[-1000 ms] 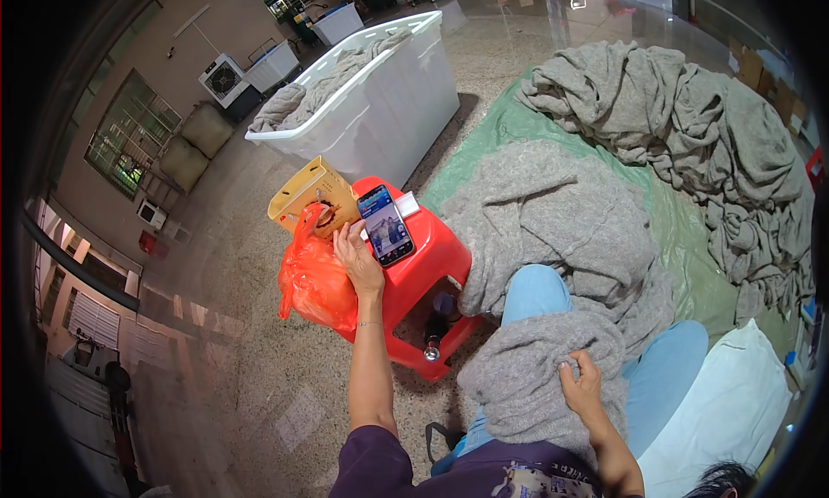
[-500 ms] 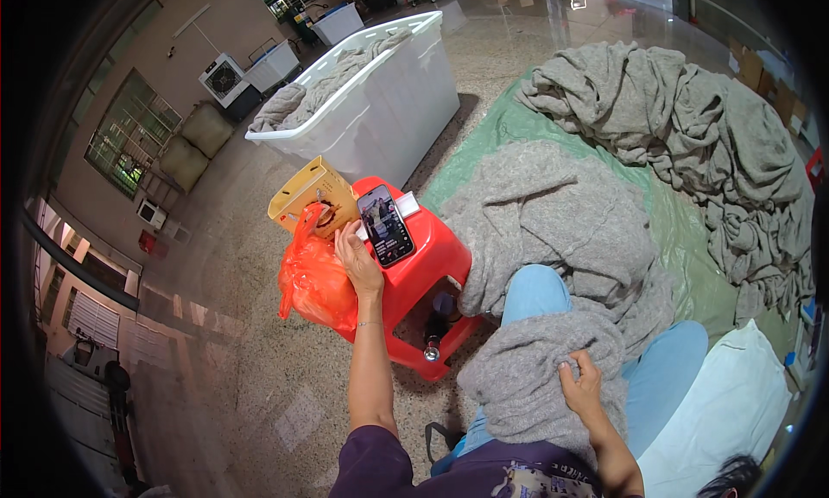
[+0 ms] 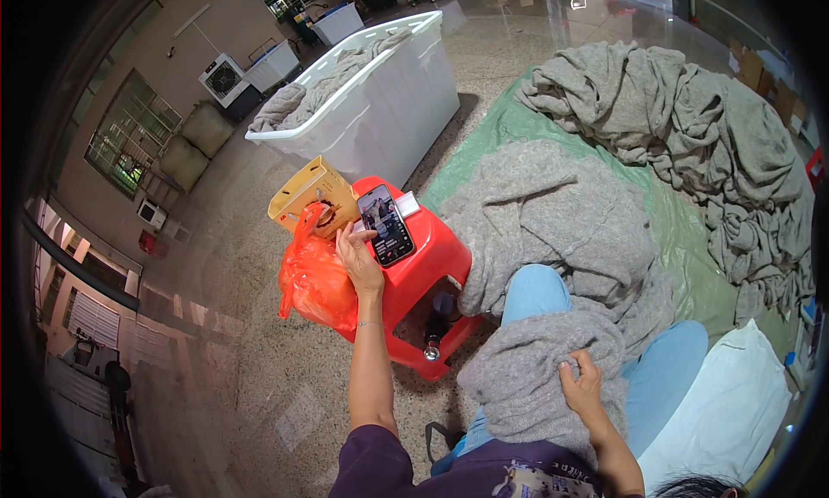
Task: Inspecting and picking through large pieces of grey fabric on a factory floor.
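A smartphone (image 3: 395,243) with a lit screen rests tilted on the red plastic stool (image 3: 436,255). My left hand (image 3: 358,258) is beside it, fingers apart, one fingertip stretched over the screen's left part; nothing is held in it. Across my lap lies a bunched grey knit fabric (image 3: 518,381). My right hand (image 3: 583,384) grips a fold of it between thumb and fingers. More of the grey fabric (image 3: 540,196) is heaped in front of my knees. An orange plastic bag (image 3: 318,282) and a yellow paper bag (image 3: 298,203) are at the stool's left side.
Ahead stands a large white tub (image 3: 397,110) with grey fabric inside. A green sheet (image 3: 479,148) covers the floor under a long fabric pile (image 3: 673,118). At lower right lies a white sack (image 3: 725,403). A dark bottle-like object (image 3: 438,325) is under the stool.
A finger of my left hand has stretched right onto the phone's screen, and the picture on it looks different. My right hand and the fabric have stayed in place.
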The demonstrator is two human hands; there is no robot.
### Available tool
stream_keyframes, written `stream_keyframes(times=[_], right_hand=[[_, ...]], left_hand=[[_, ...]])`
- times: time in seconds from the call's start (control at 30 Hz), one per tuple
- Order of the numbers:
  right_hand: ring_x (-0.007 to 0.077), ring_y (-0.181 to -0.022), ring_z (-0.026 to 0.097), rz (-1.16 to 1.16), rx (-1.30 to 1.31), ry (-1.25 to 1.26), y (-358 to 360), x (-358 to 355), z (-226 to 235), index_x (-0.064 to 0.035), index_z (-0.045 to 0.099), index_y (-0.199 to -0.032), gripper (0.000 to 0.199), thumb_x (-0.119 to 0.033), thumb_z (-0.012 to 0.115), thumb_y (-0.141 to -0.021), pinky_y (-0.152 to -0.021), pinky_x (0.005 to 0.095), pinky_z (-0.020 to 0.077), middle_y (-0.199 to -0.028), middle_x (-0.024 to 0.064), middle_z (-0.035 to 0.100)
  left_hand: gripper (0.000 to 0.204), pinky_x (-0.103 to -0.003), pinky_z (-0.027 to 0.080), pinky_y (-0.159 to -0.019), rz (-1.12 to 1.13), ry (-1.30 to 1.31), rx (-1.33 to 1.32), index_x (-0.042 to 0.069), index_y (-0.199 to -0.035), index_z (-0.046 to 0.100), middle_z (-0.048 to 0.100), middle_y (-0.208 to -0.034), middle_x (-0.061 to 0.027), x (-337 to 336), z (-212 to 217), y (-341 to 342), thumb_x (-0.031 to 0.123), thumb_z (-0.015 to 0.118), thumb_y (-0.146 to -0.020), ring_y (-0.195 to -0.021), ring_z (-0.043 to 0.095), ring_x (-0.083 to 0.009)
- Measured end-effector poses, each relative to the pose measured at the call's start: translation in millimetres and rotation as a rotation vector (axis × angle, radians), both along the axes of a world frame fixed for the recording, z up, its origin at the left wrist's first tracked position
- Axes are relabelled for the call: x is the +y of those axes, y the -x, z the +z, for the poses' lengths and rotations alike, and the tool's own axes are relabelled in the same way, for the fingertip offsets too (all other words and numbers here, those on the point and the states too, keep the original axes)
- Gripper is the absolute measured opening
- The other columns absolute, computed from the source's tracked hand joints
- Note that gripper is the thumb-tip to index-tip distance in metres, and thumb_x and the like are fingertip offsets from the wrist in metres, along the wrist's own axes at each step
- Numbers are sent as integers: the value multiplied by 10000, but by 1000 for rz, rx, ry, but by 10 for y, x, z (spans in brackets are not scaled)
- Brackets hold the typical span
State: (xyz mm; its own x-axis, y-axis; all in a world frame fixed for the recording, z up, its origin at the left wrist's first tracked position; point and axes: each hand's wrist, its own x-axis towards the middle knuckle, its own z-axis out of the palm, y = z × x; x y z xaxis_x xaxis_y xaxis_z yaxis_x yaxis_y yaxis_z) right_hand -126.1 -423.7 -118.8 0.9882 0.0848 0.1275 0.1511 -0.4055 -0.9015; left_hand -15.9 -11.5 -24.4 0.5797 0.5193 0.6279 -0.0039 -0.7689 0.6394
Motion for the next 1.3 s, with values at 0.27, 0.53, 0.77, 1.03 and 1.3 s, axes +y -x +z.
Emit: stream_keyframes(times=[0.27,0.53,0.77,1.03,1.3], right_hand=[[273,-526,579,-6,-52,-9,-4,9,-8,-19,562,-923,164,-105,637,-806,-513,353,429,-648,174,573],[300,-574,609,-29,-10,-4,-7,5,-23,-16,562,-924,163,-100,635,-805,-538,359,446,-664,185,583],[316,-611,632,-8,-8,3,-5,0,-35,-15,564,-928,167,-97,636,-802,-558,361,460,-684,195,596],[302,-590,619,-27,-23,-25,-9,10,-31,-16,565,-919,159,-99,635,-803,-548,357,455,-675,186,589],[284,-564,603,-8,-5,-9,-6,-1,-41,-14,564,-916,157,-101,633,-804,-535,354,445,-663,181,581]], left_hand=[[730,-450,175,-1117,-11,-4,29,18,-871,695,496,-1303,-222,11,5,5,512,175,-1003,-1331,293,-373],[666,-459,176,-1119,41,-38,93,42,-1144,632,457,-1337,-209,0,0,-17,486,154,-1011,-1328,288,-379],[643,-458,198,-1112,21,-34,43,17,-1234,541,478,-1326,-176,9,10,2,484,158,-1011,-1328,293,-380],[662,-453,207,-1107,25,32,52,14,-1251,519,495,-1311,-170,7,11,3,521,176,-998,-1327,302,-371],[670,-451,208,-1108,6,23,25,15,-1246,525,501,-1306,-170,47,-15,-15,526,170,-997,-1327,304,-368]])
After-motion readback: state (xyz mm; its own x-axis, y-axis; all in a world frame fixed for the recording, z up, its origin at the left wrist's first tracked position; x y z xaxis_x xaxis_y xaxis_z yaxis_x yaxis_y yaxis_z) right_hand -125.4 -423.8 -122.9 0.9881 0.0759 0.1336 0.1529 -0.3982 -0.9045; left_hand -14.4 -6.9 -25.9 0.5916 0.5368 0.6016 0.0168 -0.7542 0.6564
